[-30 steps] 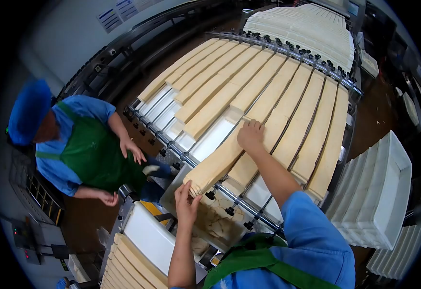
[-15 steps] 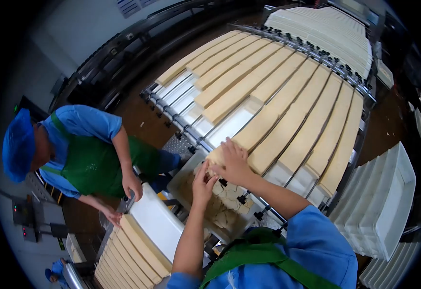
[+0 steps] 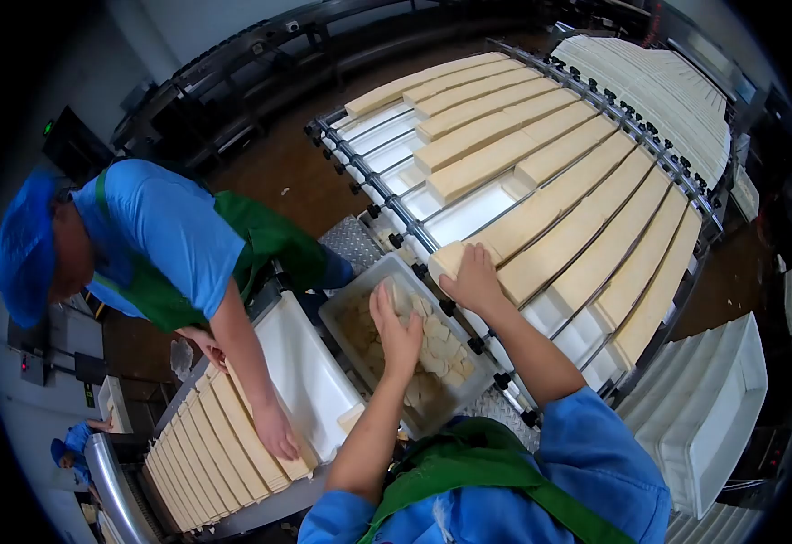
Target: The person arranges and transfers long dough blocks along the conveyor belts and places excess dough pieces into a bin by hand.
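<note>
My right hand [image 3: 476, 279] grips the near end of a long pale yellow dough-like slab [image 3: 514, 238], its fingers over the top and its thumb at the end face. That end sticks out over the edge of the slatted rack. My left hand [image 3: 398, 334] is open above a grey-white bin [image 3: 331, 313], fingers stretched up and apart from the slab. Irregular off-cut pieces [image 3: 441, 349] lie in the bin, partly hidden by my left hand and forearm. Several similar slabs [image 3: 595, 222] lie side by side on the rack.
At left, a co-worker in a green apron [image 3: 255, 240] leans over a white tray [image 3: 296, 354] and a row of slabs [image 3: 219, 426]. Stacked white trays [image 3: 704, 399] stand at right. Black knobs line the rack's metal rail [image 3: 382, 190].
My left hand has left the slab end and opened over the bin. My right hand remains on the slab. The co-worker has leaned forward, one hand now at the slabs' near end. The view has shifted.
</note>
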A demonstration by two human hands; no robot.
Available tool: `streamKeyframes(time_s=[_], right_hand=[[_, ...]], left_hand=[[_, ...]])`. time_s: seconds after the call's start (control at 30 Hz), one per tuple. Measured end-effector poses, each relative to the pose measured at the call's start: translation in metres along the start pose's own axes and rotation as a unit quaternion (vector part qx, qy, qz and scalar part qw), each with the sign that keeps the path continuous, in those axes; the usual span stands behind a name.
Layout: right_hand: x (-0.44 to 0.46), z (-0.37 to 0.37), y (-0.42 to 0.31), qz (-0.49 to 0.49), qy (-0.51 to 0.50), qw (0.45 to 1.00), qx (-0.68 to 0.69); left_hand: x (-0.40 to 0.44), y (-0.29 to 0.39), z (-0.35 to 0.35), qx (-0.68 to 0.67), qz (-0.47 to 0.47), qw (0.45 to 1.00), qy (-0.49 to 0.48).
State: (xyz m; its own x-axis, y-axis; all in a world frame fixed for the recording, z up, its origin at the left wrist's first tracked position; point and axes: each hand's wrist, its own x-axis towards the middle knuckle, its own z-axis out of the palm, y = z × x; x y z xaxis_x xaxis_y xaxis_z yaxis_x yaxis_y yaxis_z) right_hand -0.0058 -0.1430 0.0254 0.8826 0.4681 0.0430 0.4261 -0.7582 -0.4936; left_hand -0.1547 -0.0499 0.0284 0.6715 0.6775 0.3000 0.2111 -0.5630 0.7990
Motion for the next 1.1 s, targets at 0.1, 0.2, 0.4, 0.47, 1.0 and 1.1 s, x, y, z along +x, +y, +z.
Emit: streamKeyframes(time_s=[0.1, 0.2, 0.4, 0.47, 1.0, 1.1], right_hand=[[-0.003, -0.007, -0.003, -0.035, -0.056, 0.994, 0.091], [-0.030, -0.014, -0.003, -0.054, 0.076, 0.986, 0.136], [-0.099, -0.063, 0.077, -0.024, 0.241, 0.962, 0.129], [-0.115, -0.067, 0.112, -0.015, 0.264, 0.961, 0.080], [-0.097, -0.064, 0.108, 0.233, 0.007, 0.922, -0.308], [-0.093, -0.052, 0.099, 0.180, 0.063, 0.927, -0.324]], left_hand=[[-0.022, 0.004, -0.019, -0.060, -0.025, 0.998, -0.022], [-0.044, -0.005, -0.035, -0.073, -0.011, 0.997, -0.014], [-0.100, -0.018, -0.088, -0.204, -0.088, 0.974, -0.036], [-0.113, -0.025, -0.100, -0.212, -0.093, 0.973, -0.024], [-0.153, -0.073, -0.175, -0.168, -0.176, 0.966, 0.082], [-0.186, -0.116, -0.209, 0.203, -0.157, 0.960, 0.115]])
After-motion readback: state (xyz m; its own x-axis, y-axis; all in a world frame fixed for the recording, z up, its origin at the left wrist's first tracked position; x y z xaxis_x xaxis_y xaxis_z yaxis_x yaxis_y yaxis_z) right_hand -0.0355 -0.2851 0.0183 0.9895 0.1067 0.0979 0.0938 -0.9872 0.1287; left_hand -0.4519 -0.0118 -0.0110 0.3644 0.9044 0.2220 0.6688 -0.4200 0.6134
